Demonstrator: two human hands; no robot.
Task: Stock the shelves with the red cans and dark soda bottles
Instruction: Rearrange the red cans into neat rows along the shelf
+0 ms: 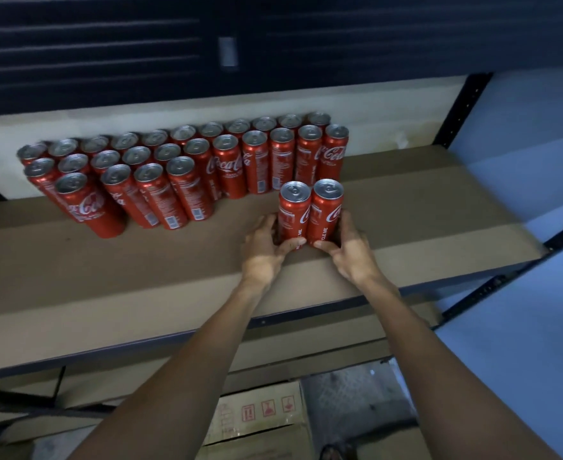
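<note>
Two-handed grab right now. Gripping the left red can (292, 212) with the left hand (263, 250) and the right red can (326, 209) with the right hand (349, 252), low down near the bases. Fingers (268, 225) curled round the outer sides, thumbs pressed across the fronts. Both upright and touching each other, toward the right end of the brown shelf (107, 277), about midway between back and front edges. Can't tell if the bases actually sit on the board. Parked just in front of the right end of the big block of red cans (187, 167), lined up in rows along the back edge, deeper at the left end. Cardboard box (263, 416) down below the front edge.
</note>
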